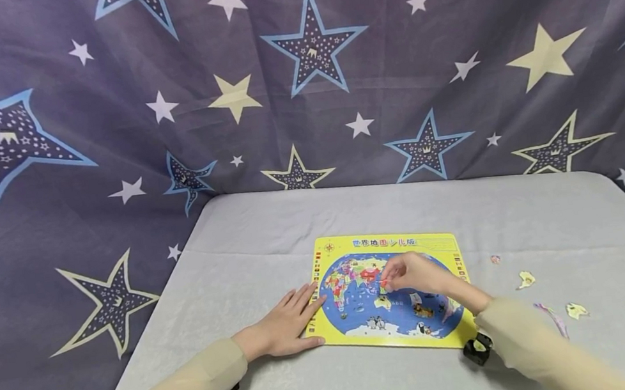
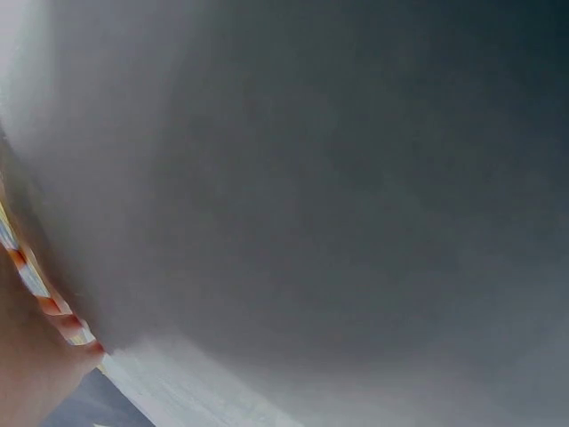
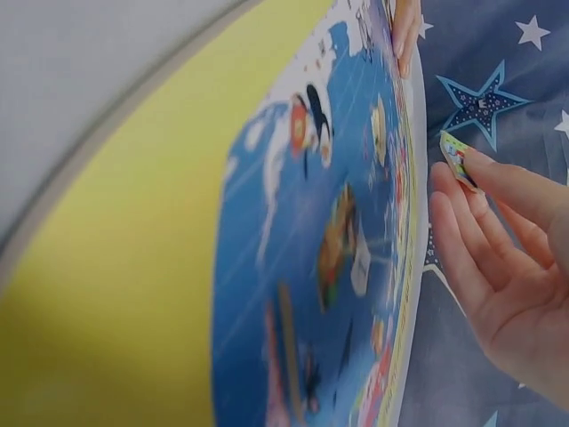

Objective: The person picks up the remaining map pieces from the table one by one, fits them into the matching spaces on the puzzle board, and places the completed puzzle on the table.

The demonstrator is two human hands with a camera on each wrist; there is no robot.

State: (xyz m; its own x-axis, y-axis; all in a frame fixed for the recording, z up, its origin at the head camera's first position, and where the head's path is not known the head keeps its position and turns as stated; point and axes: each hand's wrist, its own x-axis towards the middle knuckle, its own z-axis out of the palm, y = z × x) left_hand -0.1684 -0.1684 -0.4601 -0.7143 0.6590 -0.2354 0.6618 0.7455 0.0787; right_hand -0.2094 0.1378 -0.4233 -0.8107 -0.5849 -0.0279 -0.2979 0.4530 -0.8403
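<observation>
A yellow-bordered world map puzzle board point(image 1: 364, 341) with a blue oval ocean lies flat on the table. My left hand point(image 1: 286, 323) rests at its left edge, fingers spread over the border and thumb along the lower left corner. In the left wrist view only part of that hand point(image 2: 36, 374) shows at the lower left. Above the middle of the map, my right hand point(image 1: 414, 273) pinches a small colourful puzzle piece point(image 3: 458, 160) between thumb and fingers. The right wrist view shows this piece tilted and apart from the board.
Right of the board, several loose puzzle pieces lie on the grey tablecloth point(image 1: 262, 258): a small one point(image 1: 495, 260), a pale yellow one point(image 1: 526, 279), another yellow one point(image 1: 576, 310) and a long pinkish one point(image 1: 553, 319). A star-patterned curtain point(image 1: 366, 157) hangs behind.
</observation>
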